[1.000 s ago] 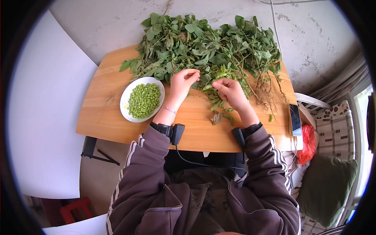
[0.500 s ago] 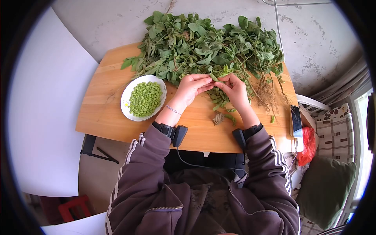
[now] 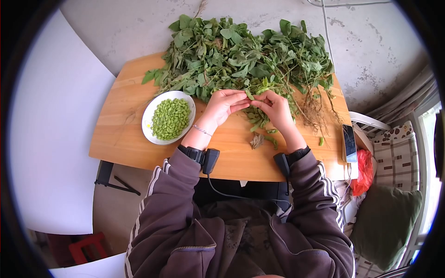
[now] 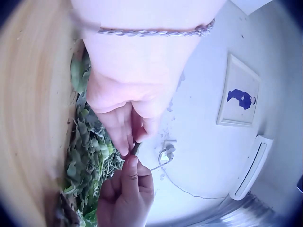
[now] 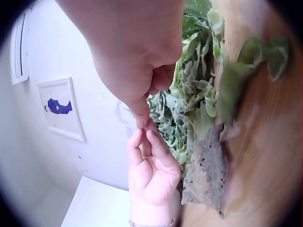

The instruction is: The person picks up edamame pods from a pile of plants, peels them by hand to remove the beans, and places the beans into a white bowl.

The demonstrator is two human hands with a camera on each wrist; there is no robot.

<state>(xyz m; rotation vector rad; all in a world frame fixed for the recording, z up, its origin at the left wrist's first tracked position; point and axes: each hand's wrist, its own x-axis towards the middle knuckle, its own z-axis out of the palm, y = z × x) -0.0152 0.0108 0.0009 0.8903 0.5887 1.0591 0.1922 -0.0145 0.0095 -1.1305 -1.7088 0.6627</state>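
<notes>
A green bean pod [image 3: 249,94] is held between both hands over the table, in front of a heap of leafy bean plants [image 3: 241,55]. My left hand [image 3: 225,104] pinches its left end between thumb and fingers. The right hand [image 3: 278,110] grips the other end, its thumb tip close to the left fingers. In the left wrist view a short piece of the pod [image 4: 136,148] shows between the fingertips; in the right wrist view the fingers mostly hide it. To the left, a white bowl [image 3: 148,114] holds many shelled green beans [image 3: 170,118].
Pod pieces [image 3: 271,138] and a dry curled leaf [image 3: 256,140] lie on the wooden table [image 3: 125,139] below the right hand. Roots [image 3: 315,113] spread at the heap's right end. A phone [image 3: 349,142] lies by the right edge, above a red bag [image 3: 364,172].
One second ago the hands were apart, with the pod in the right hand alone. The left hand has since come to the right and taken hold of it; the hands now meet.
</notes>
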